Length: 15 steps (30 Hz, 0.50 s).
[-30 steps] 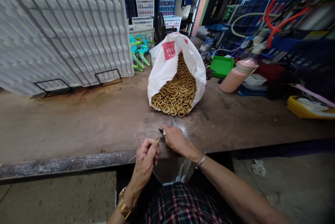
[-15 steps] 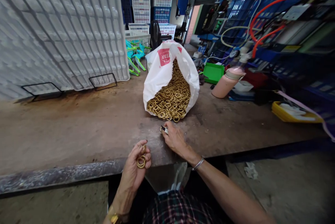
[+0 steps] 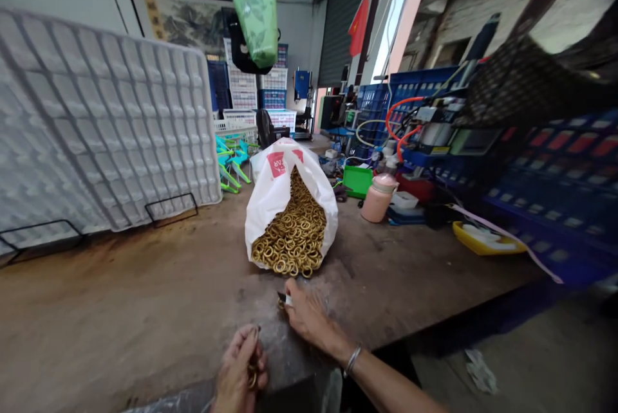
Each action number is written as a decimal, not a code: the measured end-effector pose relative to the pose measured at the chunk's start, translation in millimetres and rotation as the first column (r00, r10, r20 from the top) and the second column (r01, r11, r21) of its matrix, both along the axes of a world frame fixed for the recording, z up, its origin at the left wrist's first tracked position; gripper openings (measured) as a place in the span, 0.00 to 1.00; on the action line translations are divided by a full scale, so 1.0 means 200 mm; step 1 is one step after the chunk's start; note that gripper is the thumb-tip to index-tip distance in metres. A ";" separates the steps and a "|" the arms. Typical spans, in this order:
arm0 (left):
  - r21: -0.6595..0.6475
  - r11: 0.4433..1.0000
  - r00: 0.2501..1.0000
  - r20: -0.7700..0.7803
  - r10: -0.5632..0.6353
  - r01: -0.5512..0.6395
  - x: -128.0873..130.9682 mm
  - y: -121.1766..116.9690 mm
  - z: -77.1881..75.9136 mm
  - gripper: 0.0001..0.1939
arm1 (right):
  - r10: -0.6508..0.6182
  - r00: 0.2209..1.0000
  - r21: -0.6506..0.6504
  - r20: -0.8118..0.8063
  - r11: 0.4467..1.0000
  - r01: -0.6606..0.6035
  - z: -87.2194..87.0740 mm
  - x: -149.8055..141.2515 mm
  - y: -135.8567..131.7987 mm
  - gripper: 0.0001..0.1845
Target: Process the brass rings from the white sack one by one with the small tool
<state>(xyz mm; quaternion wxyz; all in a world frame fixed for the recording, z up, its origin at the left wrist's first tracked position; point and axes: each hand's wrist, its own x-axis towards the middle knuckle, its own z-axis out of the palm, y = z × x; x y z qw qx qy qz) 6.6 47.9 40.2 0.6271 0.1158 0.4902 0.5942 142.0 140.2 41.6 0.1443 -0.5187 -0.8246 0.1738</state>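
A white plastic bag (image 3: 270, 197) lies open on the brown worktable (image 3: 135, 297), spilling several gold metal rings (image 3: 292, 239) toward me. My left hand (image 3: 240, 371) is at the table's near edge, fingers curled around a couple of gold rings. My right hand (image 3: 306, 316) rests on the table just in front of the bag's mouth, pinching a small dark and white tool (image 3: 284, 299) at its fingertips, close to the nearest rings.
A large white gridded tray (image 3: 96, 123) leans upright at the left on black wire stands. A pink bottle (image 3: 379, 197), a green box (image 3: 357, 180) and a yellow tray (image 3: 483, 239) sit at the right, before blue crates and hoses. A green bag (image 3: 258, 11) hangs overhead.
The view has tilted up, so both hands now sit lower in frame. My left hand keeps the rings; my right hand stays by the bag's mouth with the tool.
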 end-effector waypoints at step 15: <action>0.118 0.987 0.720 -0.694 0.006 0.105 0.01 0.01 0.04 0.21 | -0.027 0.832 -0.346 -0.555 0.916 -0.201 0.08 -0.10 -0.13 0.08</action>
